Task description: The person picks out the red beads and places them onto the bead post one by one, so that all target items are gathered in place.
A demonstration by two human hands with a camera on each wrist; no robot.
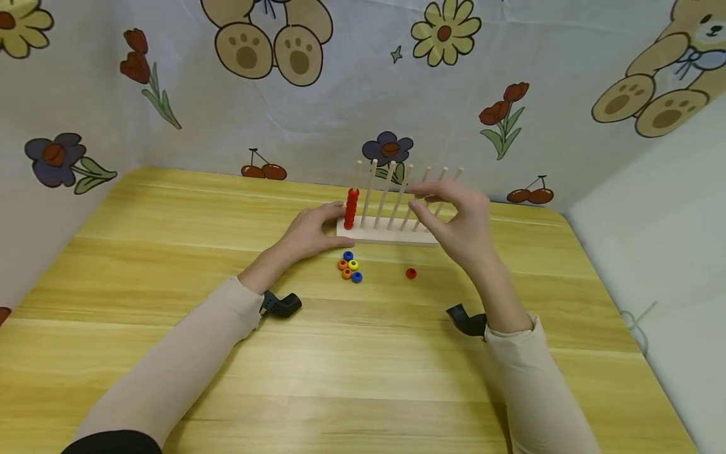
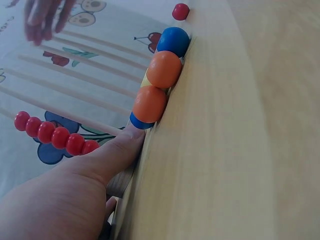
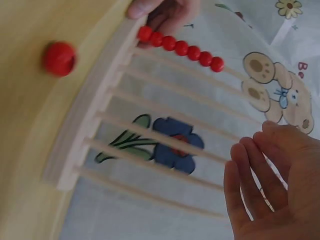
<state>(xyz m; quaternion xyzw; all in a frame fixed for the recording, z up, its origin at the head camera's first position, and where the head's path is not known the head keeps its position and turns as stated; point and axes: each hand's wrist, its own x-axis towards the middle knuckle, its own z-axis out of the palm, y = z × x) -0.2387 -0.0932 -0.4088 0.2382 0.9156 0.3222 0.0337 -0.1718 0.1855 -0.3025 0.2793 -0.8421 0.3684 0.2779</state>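
A pale wooden peg rack (image 1: 391, 237) stands on the table, with a row of upright pegs. Its leftmost peg carries a stack of several red beads (image 1: 351, 209). My left hand (image 1: 306, 232) grips the left end of the rack's base, thumb along the front and fingers behind. Beside the right-hand pegs my right hand (image 1: 462, 221) is raised, fingers loosely bent and thumb apart from the index finger; no bead shows between them. In front of the rack lies one loose red bead (image 1: 411, 273). Left of it sits a cluster of blue, orange and yellow beads (image 1: 347, 274).
The wooden table (image 1: 317, 366) reaches back to a white cloth (image 1: 317, 120) printed with bears and flowers. Black wrist mounts (image 1: 282, 305) stick out from both sleeves. A white surface (image 1: 652, 239) lies past the table's right edge.
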